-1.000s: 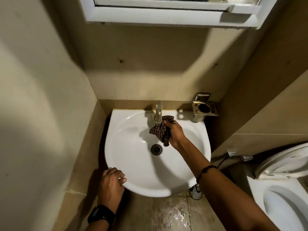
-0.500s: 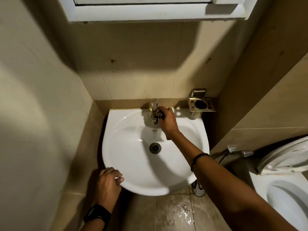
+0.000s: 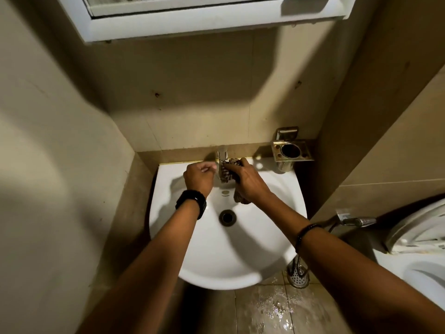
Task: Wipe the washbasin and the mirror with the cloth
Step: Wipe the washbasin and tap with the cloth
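A white washbasin hangs on the tiled wall, with a dark drain in its bowl. A chrome tap stands at its back edge. My right hand is shut on a dark checked cloth, pressing it around the tap spout; a tail of cloth hangs below the hand. My left hand, with a black watch on the wrist, is curled at the left side of the tap, fingers closed. Only the white bottom frame of the mirror shows at the top.
A brass tumbler holder is fixed to the wall right of the tap. A toilet with its lid raised stands at the right, a spray hose beside it. The floor below the basin is wet, with a round floor drain.
My left hand has left the basin's front rim and come up to the tap's left side. My right hand stays at the tap with the cloth. The view has tilted up slightly.
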